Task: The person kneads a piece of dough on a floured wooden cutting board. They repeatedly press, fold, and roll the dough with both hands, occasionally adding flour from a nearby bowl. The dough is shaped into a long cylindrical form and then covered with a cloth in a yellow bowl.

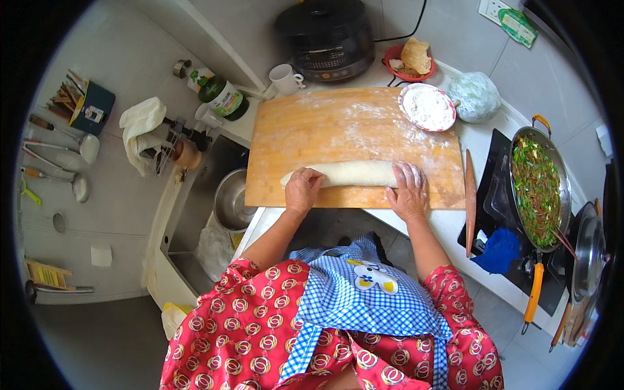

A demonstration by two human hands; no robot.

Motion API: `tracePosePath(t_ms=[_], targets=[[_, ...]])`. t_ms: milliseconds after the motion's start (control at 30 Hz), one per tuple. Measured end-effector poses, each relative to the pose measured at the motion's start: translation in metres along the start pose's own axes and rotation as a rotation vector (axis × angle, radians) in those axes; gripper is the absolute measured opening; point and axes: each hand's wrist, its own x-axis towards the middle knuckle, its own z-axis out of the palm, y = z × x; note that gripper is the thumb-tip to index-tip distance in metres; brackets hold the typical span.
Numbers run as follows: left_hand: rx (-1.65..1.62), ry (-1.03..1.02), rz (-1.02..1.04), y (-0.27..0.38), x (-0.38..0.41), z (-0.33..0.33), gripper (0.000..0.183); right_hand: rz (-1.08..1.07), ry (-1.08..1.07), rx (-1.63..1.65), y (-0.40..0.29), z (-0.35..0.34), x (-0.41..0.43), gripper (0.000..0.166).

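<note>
A long white dough roll lies crosswise along the near part of a floured wooden board. My left hand is curled over the roll's left part, thumb and fingertips pinched together on the dough. At the other end, my right hand rests with its fingers flat over the roll and its thumb apart on the near side. Flour whitens the right fingers. A bowl of flour stands at the board's far right corner. Just beyond the right edge lies a wooden rolling pin.
Right of the board, a frying pan of chopped greens and brown strips stands on the black cooktop, near a blue cloth. Behind are a black electric cooker, a white mug and a wrapped round item. A metal basin occupies the left sink.
</note>
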Motion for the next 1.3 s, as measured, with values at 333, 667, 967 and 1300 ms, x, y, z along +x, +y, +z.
tracePosePath(t_ms=[333, 667, 967, 1300], targets=[[-0.023, 0.058, 0.055, 0.008, -0.004, 0.000, 0.015, -0.018, -0.027, -0.049, -0.002, -0.005, 0.002, 0.065], [-0.365, 0.140, -0.356, -0.019, -0.013, -0.007, 0.016, -0.077, -0.030, -0.083, 0.004, 0.002, -0.001, 0.067], [-0.397, 0.699, -0.787, -0.143, -0.079, -0.072, 0.020, -0.088, -0.047, -0.135, 0.003, 0.002, -0.002, 0.066], [0.224, 0.484, -1.457, -0.186, -0.143, -0.105, 0.031, 0.010, -0.083, -0.206, 0.022, -0.010, 0.008, 0.059]])
